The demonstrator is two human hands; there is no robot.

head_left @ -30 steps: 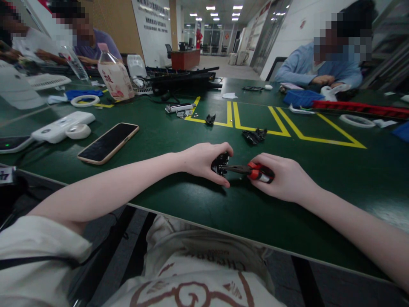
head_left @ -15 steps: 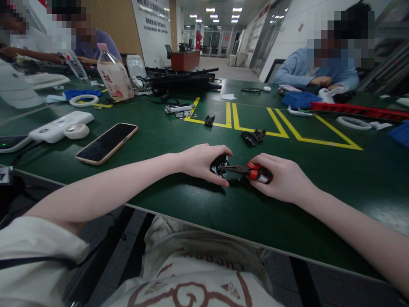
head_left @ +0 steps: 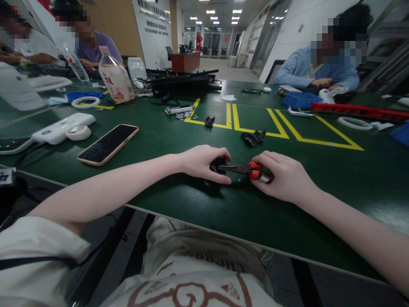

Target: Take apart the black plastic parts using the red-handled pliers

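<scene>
My left hand (head_left: 204, 163) is closed around a small black plastic part (head_left: 217, 165), thumb on the near side and fingers on the far side. Its exact kind is not clear. Red-and-black needle-nose pliers (head_left: 238, 169) are gripped by their handles in my right hand (head_left: 283, 175). The jaws point left and their tips meet the black part, though whether they pinch it I cannot tell. Beyond my hands lie a crumpled-looking black piece (head_left: 253, 137) and a smaller black piece (head_left: 209, 121).
A phone (head_left: 108, 145) and a white power strip (head_left: 64, 128) lie to the left on the green table (head_left: 179, 204). Yellow tape (head_left: 265, 133) marks areas ahead. Farther back are a pink-capped bottle (head_left: 115, 79), black strips (head_left: 182, 81), blue trays and people seated.
The black part has turned in my left hand, so its lighter inner face shows less. The pliers' handles have spread slightly wider. Both hands stay in nearly the same place.
</scene>
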